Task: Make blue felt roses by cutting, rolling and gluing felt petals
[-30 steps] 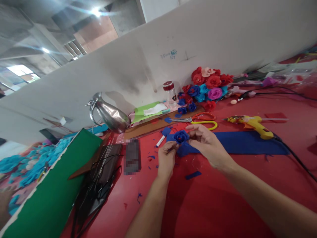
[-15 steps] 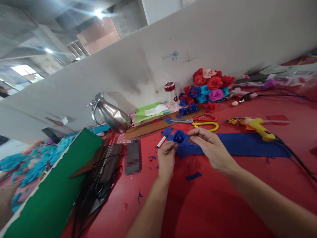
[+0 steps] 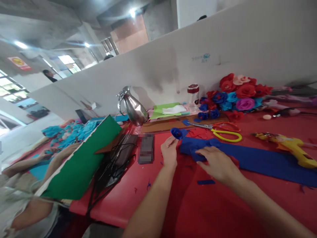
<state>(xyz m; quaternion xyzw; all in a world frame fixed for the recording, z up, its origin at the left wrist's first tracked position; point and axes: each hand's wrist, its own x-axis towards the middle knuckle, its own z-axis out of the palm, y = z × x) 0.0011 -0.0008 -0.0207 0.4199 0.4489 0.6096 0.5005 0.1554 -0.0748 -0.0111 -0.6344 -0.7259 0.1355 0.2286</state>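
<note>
Pinched between the fingers of my left hand (image 3: 169, 152) is a blue fabric rose (image 3: 177, 133), held up off the table with its layered petals facing me. My right hand (image 3: 220, 164) reaches down over loose blue pieces (image 3: 192, 149) at the left end of a long blue strip (image 3: 269, 162). Its thumb and fingers are apart, with blue material showing between them. Scissors (image 3: 210, 127) with red and yellow handles lie just beyond the strip. To the right rests a yellow glue gun (image 3: 292, 147).
A bouquet of fabric roses (image 3: 244, 91) leans near the wall, beside a glass jar (image 3: 193, 97). A steel jug (image 3: 135, 107) and a phone (image 3: 146, 148) stand and lie leftward. Past the green board (image 3: 84, 165), another person's arms (image 3: 56, 158) work among turquoise pieces.
My right hand has left the rose and dropped to the blue pieces. My left hand still holds the rose, now tilted. The view has swung left, bringing the other person's arms into sight.
</note>
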